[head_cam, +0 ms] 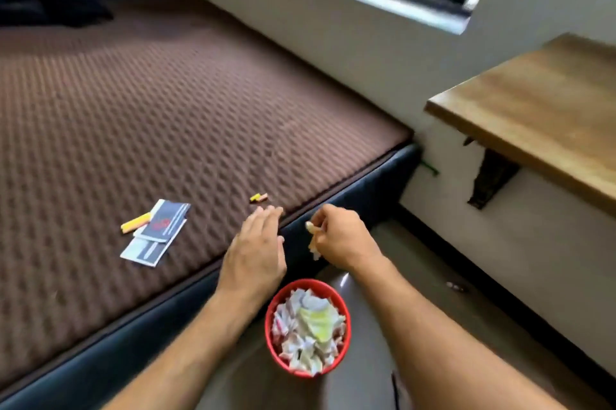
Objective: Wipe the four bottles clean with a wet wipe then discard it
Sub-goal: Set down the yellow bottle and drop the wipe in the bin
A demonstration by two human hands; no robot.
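The right hand [340, 236] hangs knuckles-up over the floor just off the mattress's near edge, fingers curled round a crumpled wet wipe [313, 243]; the left hand [258, 251] lies flat, fingers straight and together, over that same edge, holding nothing; both forearms reach in from below, and between them on the floor stands a red bin [308, 326] heaped with crumpled paper; the mattress [166, 109] beyond is broad, with sachets [156, 233] near its front edge.

Right hand [336, 236] pinches a crumpled wipe [313, 243] above the red bin [271, 336]; left hand [256, 253] flat.
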